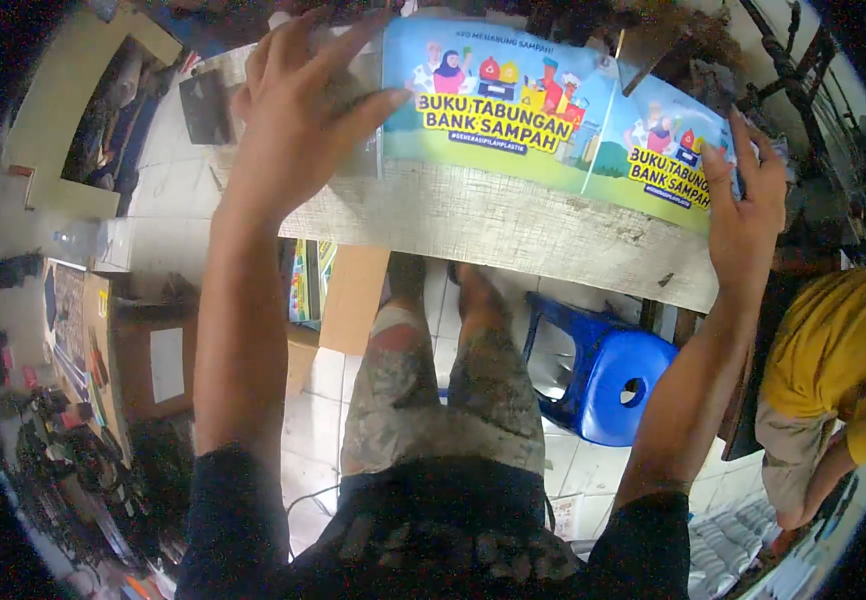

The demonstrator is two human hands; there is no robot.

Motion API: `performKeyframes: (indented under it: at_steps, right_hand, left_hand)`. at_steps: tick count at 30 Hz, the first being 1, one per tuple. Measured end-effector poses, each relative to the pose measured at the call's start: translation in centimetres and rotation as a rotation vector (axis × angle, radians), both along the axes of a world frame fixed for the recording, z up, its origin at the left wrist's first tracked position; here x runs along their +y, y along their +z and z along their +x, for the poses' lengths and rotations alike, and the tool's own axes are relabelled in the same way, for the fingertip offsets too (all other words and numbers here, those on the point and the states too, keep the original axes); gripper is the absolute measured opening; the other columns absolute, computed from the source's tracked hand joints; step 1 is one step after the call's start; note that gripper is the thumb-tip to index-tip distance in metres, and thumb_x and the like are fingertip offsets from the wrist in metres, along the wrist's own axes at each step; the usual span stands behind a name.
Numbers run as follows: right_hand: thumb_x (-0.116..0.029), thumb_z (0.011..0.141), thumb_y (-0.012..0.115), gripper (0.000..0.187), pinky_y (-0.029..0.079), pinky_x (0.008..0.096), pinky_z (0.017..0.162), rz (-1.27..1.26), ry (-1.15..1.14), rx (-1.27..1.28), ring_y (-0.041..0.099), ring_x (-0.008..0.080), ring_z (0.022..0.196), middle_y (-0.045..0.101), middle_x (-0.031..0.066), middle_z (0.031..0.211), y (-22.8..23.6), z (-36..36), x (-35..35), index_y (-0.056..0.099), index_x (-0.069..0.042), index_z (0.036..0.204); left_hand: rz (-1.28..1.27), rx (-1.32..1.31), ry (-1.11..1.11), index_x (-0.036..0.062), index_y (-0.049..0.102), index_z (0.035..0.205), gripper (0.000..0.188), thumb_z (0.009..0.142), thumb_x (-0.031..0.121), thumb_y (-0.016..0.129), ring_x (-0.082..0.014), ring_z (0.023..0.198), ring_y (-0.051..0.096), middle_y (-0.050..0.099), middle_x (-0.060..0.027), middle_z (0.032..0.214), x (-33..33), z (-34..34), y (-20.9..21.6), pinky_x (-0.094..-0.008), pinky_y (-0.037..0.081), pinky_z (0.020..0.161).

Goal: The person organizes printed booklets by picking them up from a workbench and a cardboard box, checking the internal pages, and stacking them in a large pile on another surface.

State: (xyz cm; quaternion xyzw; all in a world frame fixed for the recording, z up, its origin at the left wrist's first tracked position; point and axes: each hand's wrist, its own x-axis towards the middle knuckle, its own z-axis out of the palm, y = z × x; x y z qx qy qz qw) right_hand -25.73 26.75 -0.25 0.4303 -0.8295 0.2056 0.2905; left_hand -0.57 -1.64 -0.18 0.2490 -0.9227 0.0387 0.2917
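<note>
A long glossy printed cover sheet, blue above and green below with cartoon figures and yellow lettering, lies along the white worktable. A pale vertical line divides it into a wider left panel and a narrower right one. My left hand rests at its left end, fingers spread, the thumb touching the edge; a see-through strip seems to lie under that hand. At the right end, my right hand pinches the sheet's edge, thumb on the printed face and fingers along the side. What lies beneath the sheet is hidden.
The worktable's front edge runs before my legs. Below it stand a blue plastic stool and an open cardboard box with printed matter. Another person in a yellow shirt is close on the right. Cartons and clutter fill the left.
</note>
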Motion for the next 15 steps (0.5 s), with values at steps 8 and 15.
performKeyframes:
  at_steps: [8, 15]
  right_hand:
    - [-0.036, 0.084, 0.072, 0.062, 0.036, 0.0423, 0.107, -0.191, -0.064, -0.044, 0.048, 0.0389, 0.127, 0.054, 0.0222, 0.134, -1.4, -0.7, 1.1, 0.053, -0.002, 0.132]
    - [-0.049, 0.084, 0.066, 0.061, 0.017, 0.0584, 0.110, 0.024, -0.100, 0.004, 0.034, 0.0360, 0.137, 0.045, 0.0152, 0.144, -1.0, 3.6, -3.3, 0.056, -0.016, 0.134]
  left_hand:
    - [0.197, 0.203, -0.243, 0.0140, 0.056, 0.135, 0.064, 0.077, 0.029, 0.079, -0.0344, 0.136, 0.035, 0.044, -0.0210, 0.140, 0.2, -0.1, -0.6, -0.0450, 0.031, 0.111]
    - [0.185, 0.284, -0.079, 0.0139, 0.056, 0.134, 0.054, 0.083, 0.017, 0.073, -0.0323, 0.135, 0.037, 0.042, -0.0166, 0.145, -5.2, 4.5, -1.3, -0.0411, 0.030, 0.112]
